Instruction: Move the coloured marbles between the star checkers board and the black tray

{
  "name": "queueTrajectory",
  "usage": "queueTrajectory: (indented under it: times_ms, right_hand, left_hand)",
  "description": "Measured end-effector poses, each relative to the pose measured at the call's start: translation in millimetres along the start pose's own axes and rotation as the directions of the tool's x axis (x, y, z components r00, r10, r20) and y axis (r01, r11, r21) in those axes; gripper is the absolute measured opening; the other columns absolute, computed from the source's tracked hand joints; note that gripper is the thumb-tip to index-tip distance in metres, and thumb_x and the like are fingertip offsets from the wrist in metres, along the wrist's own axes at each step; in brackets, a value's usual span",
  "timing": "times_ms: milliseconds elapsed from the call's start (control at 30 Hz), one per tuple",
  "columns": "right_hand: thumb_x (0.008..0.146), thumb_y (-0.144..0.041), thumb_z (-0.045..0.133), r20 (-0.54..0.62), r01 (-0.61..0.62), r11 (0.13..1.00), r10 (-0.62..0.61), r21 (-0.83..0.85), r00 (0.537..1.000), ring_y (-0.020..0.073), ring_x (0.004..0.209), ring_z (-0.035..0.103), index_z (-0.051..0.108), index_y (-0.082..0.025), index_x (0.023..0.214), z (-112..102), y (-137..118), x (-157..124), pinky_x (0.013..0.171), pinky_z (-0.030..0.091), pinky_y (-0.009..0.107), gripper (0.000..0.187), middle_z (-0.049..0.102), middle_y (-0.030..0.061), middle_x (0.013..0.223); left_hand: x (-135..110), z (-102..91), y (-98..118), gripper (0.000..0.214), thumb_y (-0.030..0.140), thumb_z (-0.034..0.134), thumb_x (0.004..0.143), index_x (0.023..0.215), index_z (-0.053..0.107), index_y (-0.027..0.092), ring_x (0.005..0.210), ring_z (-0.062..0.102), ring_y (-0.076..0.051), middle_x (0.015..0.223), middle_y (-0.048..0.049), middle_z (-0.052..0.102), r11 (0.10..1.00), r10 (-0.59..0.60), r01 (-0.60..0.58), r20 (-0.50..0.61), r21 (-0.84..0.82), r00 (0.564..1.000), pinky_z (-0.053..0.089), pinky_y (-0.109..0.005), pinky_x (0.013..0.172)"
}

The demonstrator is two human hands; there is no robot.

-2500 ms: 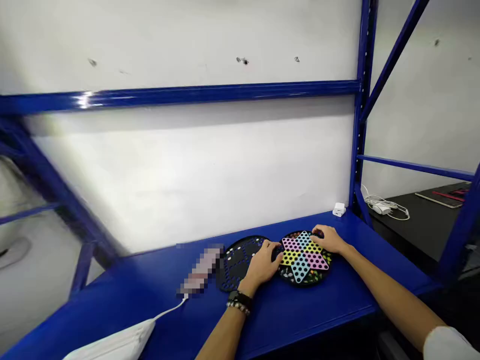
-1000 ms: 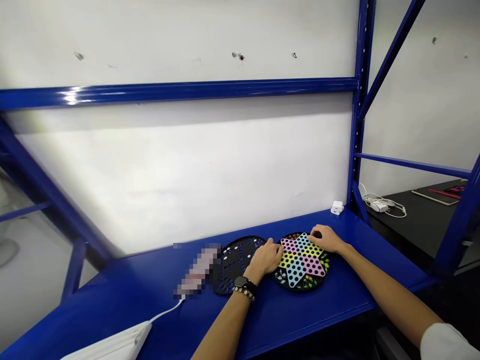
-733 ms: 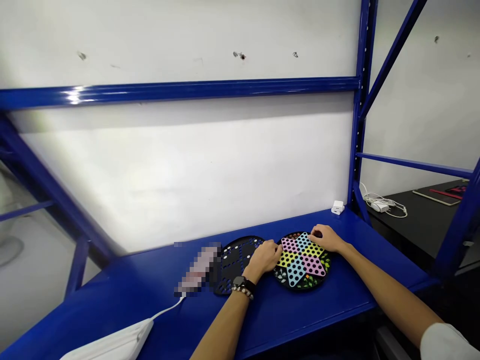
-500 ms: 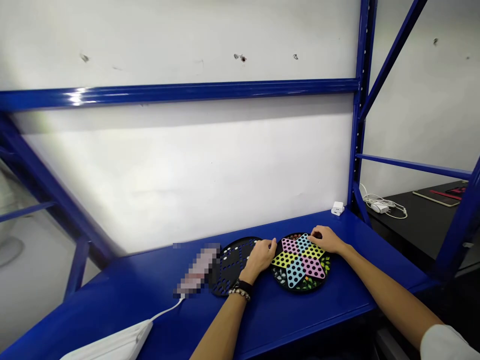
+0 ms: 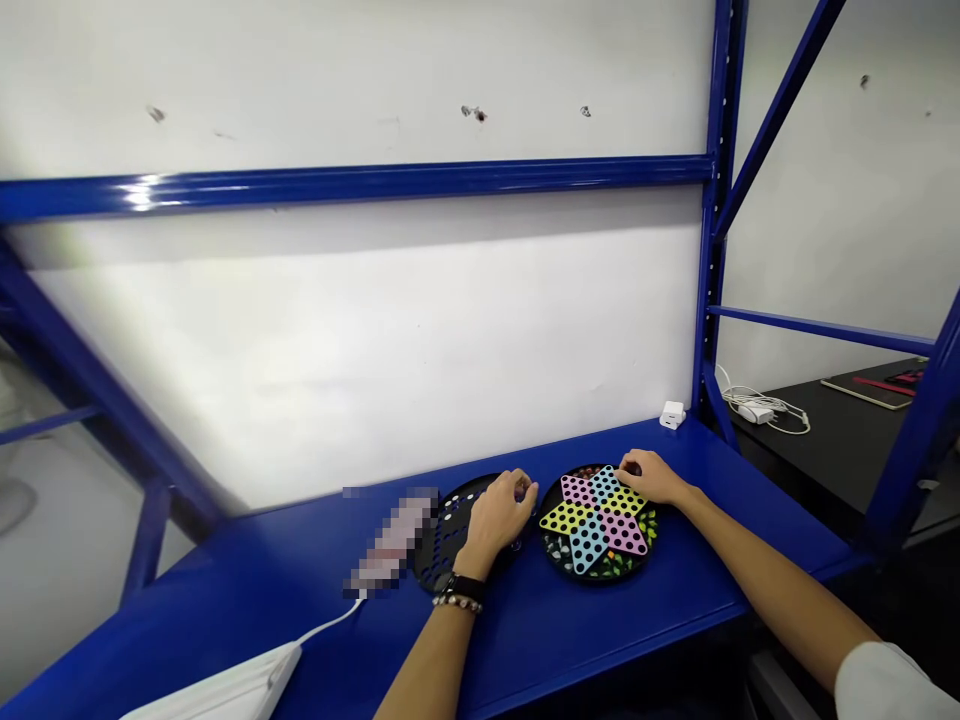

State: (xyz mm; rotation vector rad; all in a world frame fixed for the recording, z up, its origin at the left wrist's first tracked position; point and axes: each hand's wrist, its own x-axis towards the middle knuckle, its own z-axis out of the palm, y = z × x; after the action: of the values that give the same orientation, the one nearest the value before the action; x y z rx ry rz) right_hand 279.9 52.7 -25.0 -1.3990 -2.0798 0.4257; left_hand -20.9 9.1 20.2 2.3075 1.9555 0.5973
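A round black game board with a pastel six-pointed star (image 5: pixel 596 520) lies on the blue shelf (image 5: pixel 315 600). Coloured marbles sit in its rim pockets. My right hand (image 5: pixel 651 477) rests curled on its far right edge, fingertips pressed down. To the left lies a plain black perforated disc (image 5: pixel 450 525) holding a few white pegs. My left hand (image 5: pixel 499 510) hovers over that disc with fingers pinched together; whatever they hold is too small to make out. A dark watch and bead bracelet (image 5: pixel 459 590) circle that wrist.
A blurred pinkish object (image 5: pixel 390 545) lies left of the disc, with a white cable running to a white pad (image 5: pixel 217 690). A small white charger (image 5: pixel 671 415) sits by the blue upright. A black table with cables (image 5: pixel 765 410) stands to the right.
My left hand has moved left, off the star board's edge and over the black perforated disc. My right hand stays on the star board's far edge.
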Motion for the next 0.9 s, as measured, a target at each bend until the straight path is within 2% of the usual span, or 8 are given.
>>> queueTrajectory:
  times_ms: [100,200,367,467,533,633,767,900]
  right_hand:
    - [0.087,-0.045,0.052,-0.002,-0.038,0.999,0.038,-0.023,0.999,0.0157,0.067,0.056,0.064,-0.021,0.069,-3.5,-3.5,-1.4,0.061,0.038,0.027,0.032,0.066,0.0031,0.075]
    - [0.089,-0.047,0.049,0.005,-0.071,0.996,0.072,-0.059,0.997,0.0139,0.057,0.050,0.058,-0.020,0.057,-6.5,-6.4,-2.5,0.055,0.032,0.026,0.043,0.059,0.0019,0.059]
    - [0.091,-0.051,0.046,0.024,-0.125,0.984,0.129,-0.126,0.991,0.0110,0.048,0.036,0.053,-0.023,0.045,-6.1,-5.2,-1.8,0.054,0.026,0.026,0.054,0.039,-0.0017,0.047]
    - [0.093,-0.053,0.043,-0.005,-0.143,0.983,0.144,-0.110,0.990,0.0112,0.048,0.035,0.055,-0.022,0.048,-5.6,-4.1,-1.1,0.054,0.025,0.026,0.055,0.037,-0.0022,0.048]
    - [0.094,-0.055,0.039,-0.064,-0.132,0.987,0.126,-0.088,0.990,0.0123,0.050,0.039,0.055,-0.022,0.052,-5.7,-4.3,-0.8,0.055,0.027,0.026,0.056,0.042,-0.0012,0.050]
    - [0.095,-0.053,0.038,-0.121,-0.085,0.995,0.077,-0.058,0.990,0.0150,0.060,0.048,0.057,-0.021,0.061,-5.3,-5.0,-0.6,0.060,0.033,0.027,0.050,0.055,0.0015,0.063]
    - [0.093,-0.048,0.044,-0.057,-0.021,0.999,0.019,-0.036,0.998,0.0189,0.082,0.056,0.064,-0.022,0.078,-1.9,-5.4,-1.1,0.074,0.040,0.030,0.036,0.062,0.0042,0.088]
    - [0.094,-0.050,0.043,0.012,-0.050,0.998,0.050,-0.045,0.999,0.0228,0.097,0.056,0.067,-0.025,0.087,0.5,-6.1,-1.9,0.085,0.039,0.035,0.036,0.064,0.0051,0.099]
  left_hand:
    - [-3.7,1.6,9.3,0.024,0.038,0.046,0.092,0.086,0.064,0.022,0.080,0.063,-0.017,0.085,-0.0019,0.069,0.996,0.081,-0.077,0.093,-0.044,0.992,0.042,-0.027,0.069]
    - [-6.7,4.2,14.3,0.025,0.036,0.048,0.090,0.084,0.066,0.022,0.076,0.062,-0.017,0.080,-0.0017,0.069,0.993,0.120,-0.115,0.178,-0.039,0.977,0.042,-0.027,0.066]
    - [-7.9,7.4,14.1,0.028,0.036,0.045,0.092,0.100,0.068,0.024,0.095,0.063,-0.019,0.103,-0.0034,0.070,0.982,0.182,-0.170,0.159,-0.086,0.970,0.046,-0.029,0.083]
    - [-8.3,8.3,13.7,0.029,0.036,0.044,0.093,0.109,0.066,0.026,0.106,0.061,-0.019,0.115,-0.0023,0.069,0.978,0.198,-0.184,0.159,-0.101,0.967,0.045,-0.031,0.093]
    - [-9.1,7.5,15.1,0.026,0.032,0.045,0.092,0.109,0.064,0.026,0.106,0.061,-0.019,0.115,-0.0017,0.068,0.979,0.194,-0.181,0.155,-0.093,0.969,0.045,-0.030,0.093]
    - [-11.3,4.0,19.5,0.018,0.026,0.048,0.088,0.101,0.062,0.025,0.098,0.062,-0.017,0.105,-0.0015,0.068,0.983,0.180,-0.175,0.108,-0.052,0.978,0.046,-0.028,0.085]
    - [-14.6,0.5,25.5,0.014,0.025,0.047,0.087,0.081,0.060,0.022,0.083,0.060,-0.016,0.088,-0.0013,0.065,0.987,0.161,-0.163,0.128,0.001,0.979,0.043,-0.026,0.075]
    - [-15.2,1.1,26.2,0.021,0.025,0.044,0.089,0.078,0.062,0.022,0.081,0.059,-0.015,0.093,-0.0023,0.064,0.982,0.188,-0.187,0.162,-0.022,0.969,0.043,-0.027,0.075]
